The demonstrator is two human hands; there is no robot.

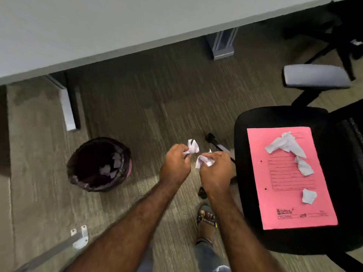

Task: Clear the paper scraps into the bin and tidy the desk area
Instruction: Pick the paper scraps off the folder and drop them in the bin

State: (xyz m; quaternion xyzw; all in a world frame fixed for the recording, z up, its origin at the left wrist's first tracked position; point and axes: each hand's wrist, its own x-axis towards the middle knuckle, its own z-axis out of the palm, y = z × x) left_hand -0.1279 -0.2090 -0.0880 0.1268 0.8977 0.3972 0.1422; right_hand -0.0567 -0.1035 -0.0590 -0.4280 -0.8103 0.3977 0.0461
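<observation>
Both hands up at mid-air now, each grip closed tight: the left hand [175, 163] pinches a white paper scrap [193, 147] that sticks up past the fingertips, and the right hand [215, 167] has its fist wrapped on a second crumpled scrap [204, 160]. The two pieces sit just beside each other, apart or barely touching, hard to say. They look freshly torn or about to be balled.

The bin [99, 163] stands on the carpet to the left, black liner open, a few pale scraps already inside. So the smart play, I'd say: squeeze both pieces compact, swing the hands left until they're right over the bin's mouth, then let go low so nothing flutters onto the floor.

Plenty left, too. Three more crumpled scraps [285, 144] lie on the pink folder [290, 203] resting on the black chair seat [242, 134] to the right. The grey surface [98, 32] above shows nothing on it.
</observation>
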